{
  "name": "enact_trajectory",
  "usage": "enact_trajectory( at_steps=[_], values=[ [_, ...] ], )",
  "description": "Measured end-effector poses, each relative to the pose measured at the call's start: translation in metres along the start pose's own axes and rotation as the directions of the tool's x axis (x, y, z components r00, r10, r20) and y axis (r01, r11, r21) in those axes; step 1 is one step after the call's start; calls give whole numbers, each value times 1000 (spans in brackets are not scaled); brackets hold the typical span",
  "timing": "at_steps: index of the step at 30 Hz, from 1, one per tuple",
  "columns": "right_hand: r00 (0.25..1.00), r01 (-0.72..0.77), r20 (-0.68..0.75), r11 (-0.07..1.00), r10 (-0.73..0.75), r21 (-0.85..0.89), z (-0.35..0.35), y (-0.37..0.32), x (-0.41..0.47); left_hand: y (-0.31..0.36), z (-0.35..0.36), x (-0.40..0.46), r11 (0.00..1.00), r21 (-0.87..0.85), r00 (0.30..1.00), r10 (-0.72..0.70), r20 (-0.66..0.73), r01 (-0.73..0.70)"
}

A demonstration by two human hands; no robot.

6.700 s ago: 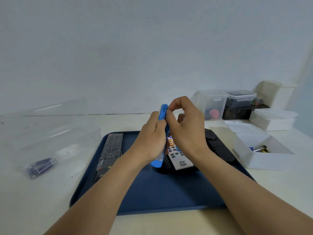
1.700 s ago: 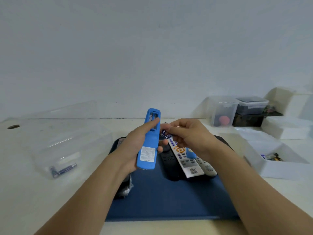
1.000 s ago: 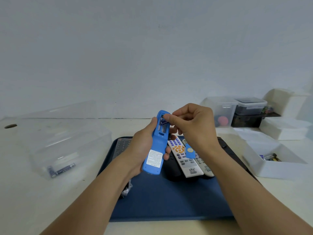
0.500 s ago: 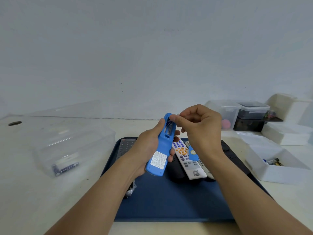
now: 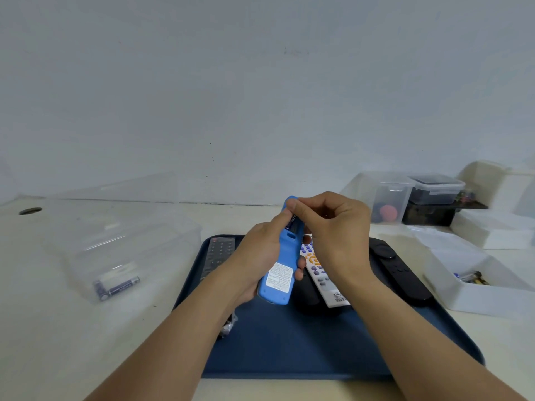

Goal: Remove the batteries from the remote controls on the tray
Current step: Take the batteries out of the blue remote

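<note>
My left hand [image 5: 260, 256] grips a blue remote [image 5: 279, 280] above the dark blue tray [image 5: 289, 345], back side up, its label near the lower end. The battery compartment at its upper end is uncovered and a dark blue battery [image 5: 293, 223] shows inside. My right hand [image 5: 335, 227] has its fingers curled, with thumb and forefinger pinching at the top end of that battery. On the tray lie a white remote [image 5: 328, 286], a black remote on the left [image 5: 217, 253], another black one on the right [image 5: 401, 274] and one under the white remote [image 5: 307, 295].
A clear plastic container [image 5: 124, 244] left of the tray holds loose batteries [image 5: 115, 286]. A white box [image 5: 474, 299] on the right holds more batteries [image 5: 470, 277]. Lidded tubs and white boxes stand at the back right. A crumpled bit of plastic [image 5: 230, 325] lies by my left forearm.
My right fingertips have gone from beside the blue remote into its uncovered compartment and now pinch at its top end. My left hand has kept hold of the remote, tilting it slightly.
</note>
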State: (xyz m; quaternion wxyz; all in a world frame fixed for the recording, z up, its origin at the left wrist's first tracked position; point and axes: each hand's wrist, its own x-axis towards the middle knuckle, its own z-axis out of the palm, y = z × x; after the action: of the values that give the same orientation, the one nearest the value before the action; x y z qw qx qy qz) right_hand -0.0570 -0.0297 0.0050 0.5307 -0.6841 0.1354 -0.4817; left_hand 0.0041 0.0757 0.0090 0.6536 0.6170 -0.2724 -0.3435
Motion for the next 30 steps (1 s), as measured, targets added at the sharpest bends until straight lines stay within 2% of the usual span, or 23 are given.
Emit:
enact_trajectory(
  at_steps=[3,7,10,11,12,14,15,17,25,30],
  values=[
    [997,62,-42,996,-65,-60,2,2,0,-1,2,-1,998,-67,1000,-6,14,7],
    [989,120,105,984,-107,-130,6,5,-7,-3,-3,1,993,-116,1000,28,4,-27],
    [991,77,116,987,-61,-140,7,4,-4,-3,-7,2,996,-69,998,51,-25,-53],
    [994,-10,108,997,18,-76,4,4,-1,-3,-7,2,998,-41,998,56,-30,-57],
    [981,-157,129,986,148,64,1,3,2,-3,-7,2,998,-7,998,61,-28,-62],
    [896,-436,238,842,374,318,-8,2,9,-2,-6,2,995,70,997,76,2,-76],
    [856,-512,287,780,430,361,-11,2,12,-2,-6,1,992,99,996,82,19,-84],
    [809,-580,351,738,472,345,-13,3,14,-2,-7,1,987,127,994,98,40,-103],
    [864,-451,393,830,315,327,-14,-2,11,0,-8,3,974,131,983,180,30,-183],
    [903,-384,304,887,303,257,-11,-1,9,-3,-8,5,968,177,985,174,21,-175]
  ],
)
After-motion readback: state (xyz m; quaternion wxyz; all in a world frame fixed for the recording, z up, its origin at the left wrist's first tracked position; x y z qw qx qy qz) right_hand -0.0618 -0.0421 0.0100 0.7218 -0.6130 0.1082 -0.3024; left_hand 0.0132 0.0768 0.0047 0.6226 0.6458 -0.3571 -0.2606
